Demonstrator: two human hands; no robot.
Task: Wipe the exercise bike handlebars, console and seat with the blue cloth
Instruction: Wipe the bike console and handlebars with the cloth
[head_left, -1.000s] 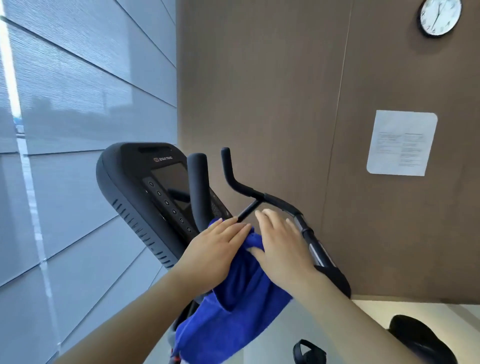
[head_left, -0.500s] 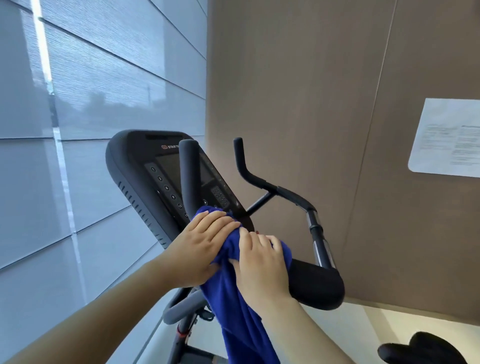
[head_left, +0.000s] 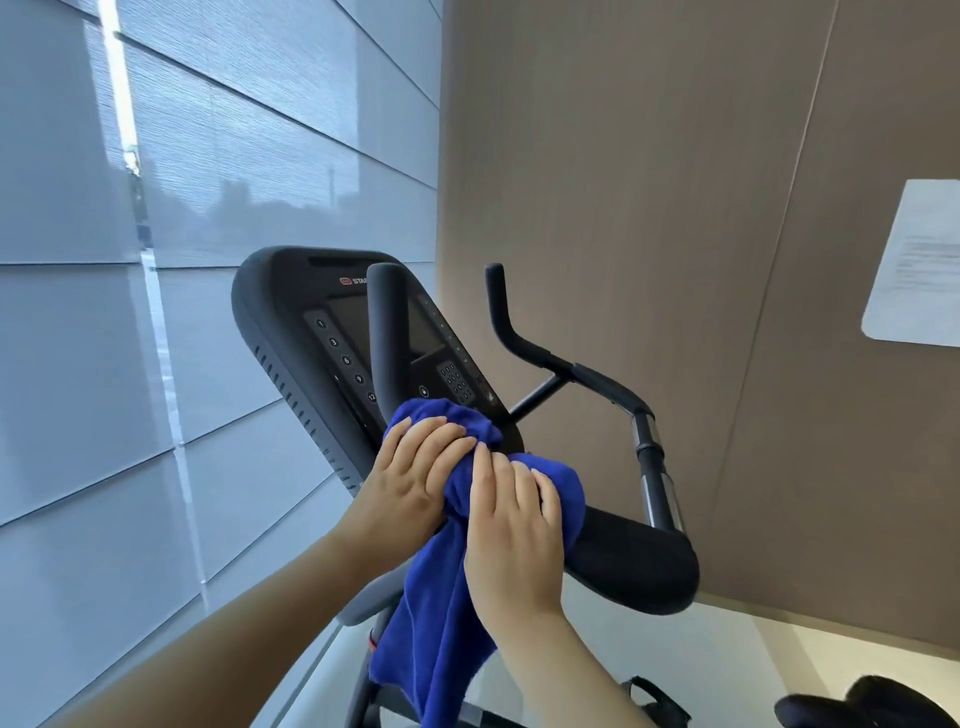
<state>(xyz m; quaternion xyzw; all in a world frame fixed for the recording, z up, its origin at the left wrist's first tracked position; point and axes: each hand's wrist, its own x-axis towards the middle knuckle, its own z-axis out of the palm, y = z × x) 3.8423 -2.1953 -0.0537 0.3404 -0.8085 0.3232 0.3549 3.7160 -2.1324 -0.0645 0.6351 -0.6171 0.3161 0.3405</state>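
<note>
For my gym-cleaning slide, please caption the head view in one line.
Left hand and right hand grip a bunched blue cloth on the black foam handlebar beside the dark console.

Daylight came in cool and soft through the shaded window (head_left: 218, 182) up and left of the hands, with one white strip (head_left: 111, 78) blown out where the blinds parted. It fell evenly on the backs of the left hand (head_left: 410, 483) and right hand (head_left: 514, 530), and shadow pooled in the folds of the blue cloth (head_left: 441, 597) beneath them. A small glint sat on the chrome post (head_left: 657, 488) just right of the right hand. The brown wall (head_left: 623, 208) above looked flat and dull. Straight lines bowed near the edges, and the paper (head_left: 919, 265) far right was too soft to read.
</note>
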